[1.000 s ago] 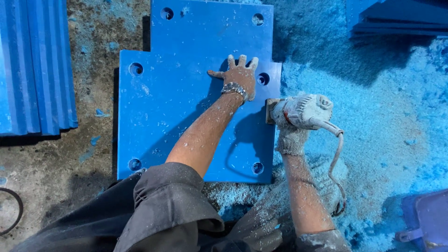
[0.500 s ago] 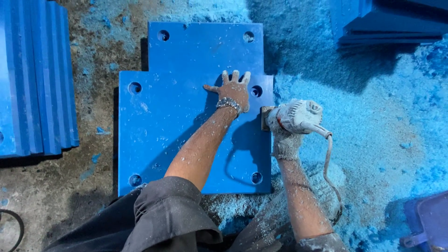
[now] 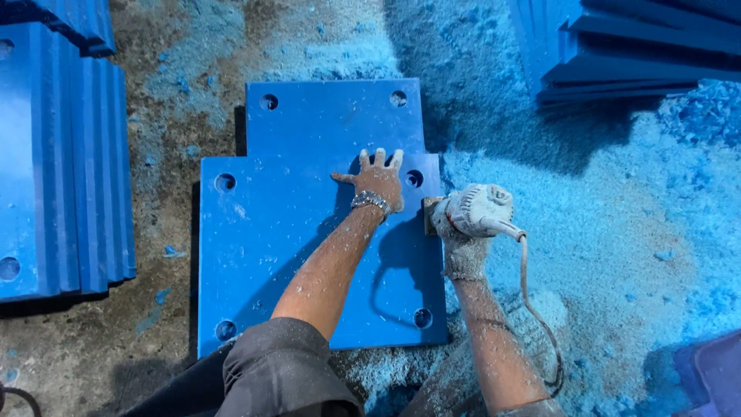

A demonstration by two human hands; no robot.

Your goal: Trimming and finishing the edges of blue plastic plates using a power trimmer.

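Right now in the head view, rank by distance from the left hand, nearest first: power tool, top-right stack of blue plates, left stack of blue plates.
1. Power tool, just right of the left hand.
2. Top-right stack of blue plates, upper right.
3. Left stack of blue plates, far left.

Blue plate (image 3: 293, 232); grey-white power tool (image 3: 480, 210); pale-blue dust (image 3: 617, 232).

Two hands (image 3: 378, 179), one power tool (image 3: 478, 210)

flat blue drilled plate (image 3: 293, 247) on dusty floor, grey power tool (image 3: 480, 210) at its right edge
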